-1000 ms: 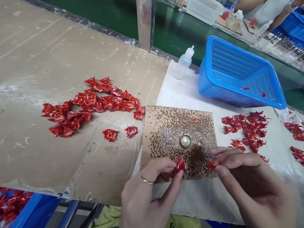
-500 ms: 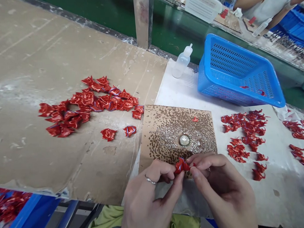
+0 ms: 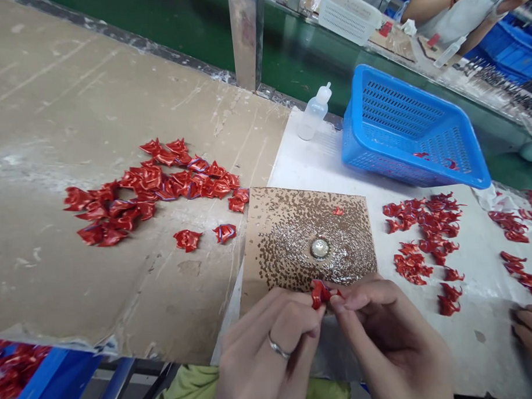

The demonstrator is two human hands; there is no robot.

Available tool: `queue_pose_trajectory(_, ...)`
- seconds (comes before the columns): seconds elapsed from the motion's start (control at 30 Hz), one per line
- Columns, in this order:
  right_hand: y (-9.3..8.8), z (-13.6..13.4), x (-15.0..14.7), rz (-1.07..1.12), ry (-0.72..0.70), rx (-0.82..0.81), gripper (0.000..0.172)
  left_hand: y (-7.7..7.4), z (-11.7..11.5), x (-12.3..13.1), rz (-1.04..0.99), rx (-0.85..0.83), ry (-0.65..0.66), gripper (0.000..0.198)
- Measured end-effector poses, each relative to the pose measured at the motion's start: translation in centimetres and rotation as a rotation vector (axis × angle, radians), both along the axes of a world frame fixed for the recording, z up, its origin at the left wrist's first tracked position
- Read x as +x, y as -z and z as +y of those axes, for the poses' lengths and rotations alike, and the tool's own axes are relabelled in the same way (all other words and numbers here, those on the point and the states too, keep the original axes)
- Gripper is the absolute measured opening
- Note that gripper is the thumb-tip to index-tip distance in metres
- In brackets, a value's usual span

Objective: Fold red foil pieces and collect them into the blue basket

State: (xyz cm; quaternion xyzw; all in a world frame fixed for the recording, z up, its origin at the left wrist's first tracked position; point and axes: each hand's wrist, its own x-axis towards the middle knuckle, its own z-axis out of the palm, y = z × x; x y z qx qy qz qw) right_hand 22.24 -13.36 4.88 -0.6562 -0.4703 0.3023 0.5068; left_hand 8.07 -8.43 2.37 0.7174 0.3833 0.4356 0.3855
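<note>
1. A small crumpled piece of shiny red foil (image 3: 320, 294) is being pinched and worked between two hands, and this is judged to be the step in hand.
2. The piece is clamped from both sides by the fingertips of the left hand (image 3: 271, 353) and the right hand (image 3: 386, 329), and the two hands are held close together.
3. The piece is held just over the lower edge of a square brown speckled board (image 3: 302, 239), with a round shiny disc (image 3: 320, 248) at its middle. A thin silver ring (image 3: 279, 347) is worn on the left hand.
4. A heap of red foil pieces (image 3: 152, 189) is lying on a beige cardboard sheet (image 3: 71, 113), and another heap of red foil pieces (image 3: 424, 223) on a white sheet (image 3: 321, 168). Behind are a blue perforated plastic basket (image 3: 393, 108) and a clear plastic squeeze bottle (image 3: 313, 116).
5. Another person's hand (image 3: 531, 338) is seen at the right edge.
6. It is judged that the next move calls for the pinch on the piece to be released.
</note>
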Motion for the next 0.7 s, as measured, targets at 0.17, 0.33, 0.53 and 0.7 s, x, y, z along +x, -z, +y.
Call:
queue_pose_trajectory(0.17,-0.2,0.2,2.1,-0.079,0.079,0.017,0.016,-0.6,1.0,0.4,0.029,0.129,0.105,0.023)
queue_pose_trajectory(0.33,-0.8,0.3,9.2,-0.409,0.492,-0.126,0.023,-0.9,2.2,-1.9,0.196,0.128,-0.088,0.024)
queue_pose_trajectory(0.53,-0.5,1.9,14.7,-0.625,0.533,-0.307,0.042,0.4,4.4,-5.7,0.438,0.187,-0.343,0.028)
queue_pose_trajectory(0.7,-0.7,1.5,14.5,-0.969,0.381,-0.242,0.044,1.8,5.6,-6.8,0.544,0.158,-0.425,0.033)
